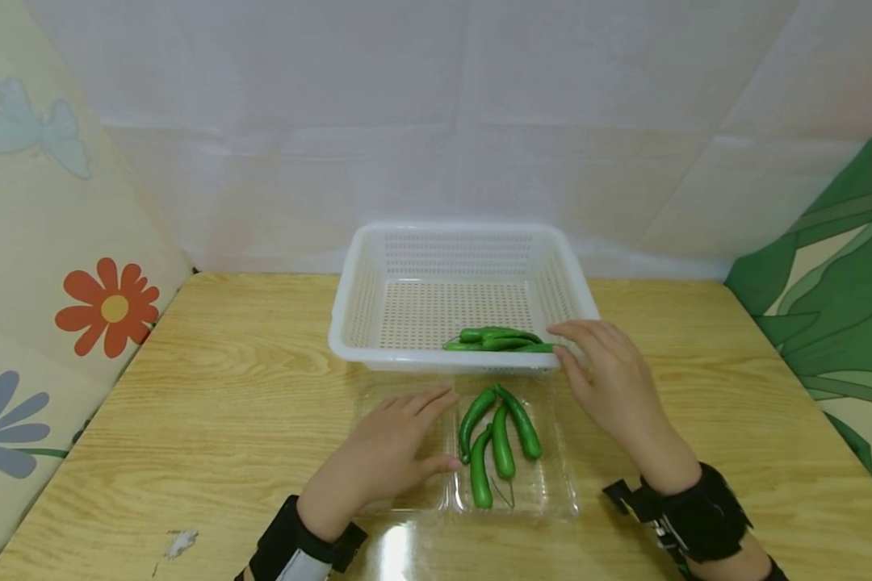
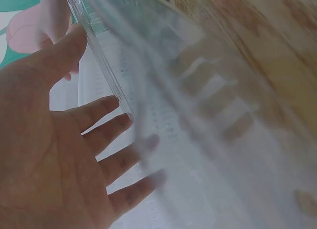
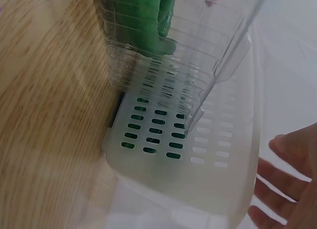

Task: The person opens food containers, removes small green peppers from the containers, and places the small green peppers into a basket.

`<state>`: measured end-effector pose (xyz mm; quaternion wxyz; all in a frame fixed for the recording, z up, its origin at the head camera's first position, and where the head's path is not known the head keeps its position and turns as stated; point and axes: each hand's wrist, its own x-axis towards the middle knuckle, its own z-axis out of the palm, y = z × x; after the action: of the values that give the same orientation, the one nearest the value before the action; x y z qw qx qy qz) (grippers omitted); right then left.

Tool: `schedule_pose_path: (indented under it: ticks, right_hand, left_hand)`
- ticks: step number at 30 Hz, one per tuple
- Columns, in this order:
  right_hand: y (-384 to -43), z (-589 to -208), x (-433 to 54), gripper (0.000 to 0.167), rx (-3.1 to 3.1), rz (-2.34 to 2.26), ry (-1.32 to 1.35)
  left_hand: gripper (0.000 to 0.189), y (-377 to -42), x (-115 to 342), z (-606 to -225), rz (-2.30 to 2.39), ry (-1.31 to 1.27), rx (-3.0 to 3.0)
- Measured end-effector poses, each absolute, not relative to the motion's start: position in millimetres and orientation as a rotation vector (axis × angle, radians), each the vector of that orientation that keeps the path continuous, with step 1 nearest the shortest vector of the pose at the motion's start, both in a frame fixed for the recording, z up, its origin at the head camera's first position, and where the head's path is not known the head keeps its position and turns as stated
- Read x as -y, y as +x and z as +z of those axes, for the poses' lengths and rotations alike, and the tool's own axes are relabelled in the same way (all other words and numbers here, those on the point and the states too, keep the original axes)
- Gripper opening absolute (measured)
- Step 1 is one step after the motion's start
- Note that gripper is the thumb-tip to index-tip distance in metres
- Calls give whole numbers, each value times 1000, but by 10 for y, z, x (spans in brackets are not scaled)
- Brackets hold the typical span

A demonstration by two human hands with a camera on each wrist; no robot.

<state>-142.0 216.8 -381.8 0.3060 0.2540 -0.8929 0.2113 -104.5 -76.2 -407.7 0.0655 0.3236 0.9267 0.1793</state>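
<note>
In the head view a white perforated basket stands at the back. Several green chili peppers lie inside, by its front wall. Before it sits a clear plastic container divided in two, with more chili peppers in its right half. My left hand, fingers spread, is over the left half, thumb near the divider. In the left wrist view its fingers extend beside clear plastic. My right hand is at the basket's front right corner, thumb and fingers apart around the rim, close to a pepper end.
The wooden table runs back to a white cloth backdrop. Panels printed with flowers flank it on the left and right. A pale chipped spot marks the table's front left.
</note>
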Motion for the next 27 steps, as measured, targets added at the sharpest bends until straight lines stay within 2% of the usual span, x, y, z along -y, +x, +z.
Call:
schedule_pose_path:
  ticks: [4,7,8,11,12,19,27]
  right_hand:
    - [-1409,-3814,-2152,35,2292,585,763]
    - [-1403,-3806,-2138,16,2229,583,840]
    - [-1406,-3805,-2131,15,2202,581,868]
    - [-1416,-3793,-2101,35,2123,550,953]
    - [-1419,-3792,-2089,37,2095,541,980]
    - [-1406,-3788,-2034,37,2031,527,1168]
    - [-1378,-3781,-1986,35,2022,523,1251]
  left_hand:
    - [81,-1044,762,-4074,548,976,-2795]
    - [81,-1044,760,-4074,551,974,-2797]
    - [81,-1045,759,-4074,553,972,-2796]
    - [81,-1048,757,-4073,555,968,-2792]
    - [81,-1048,757,-4072,555,968,-2790]
    - [81,-1044,759,-4069,543,962,-2792]
    - [81,-1047,757,-4078,536,968,-2802]
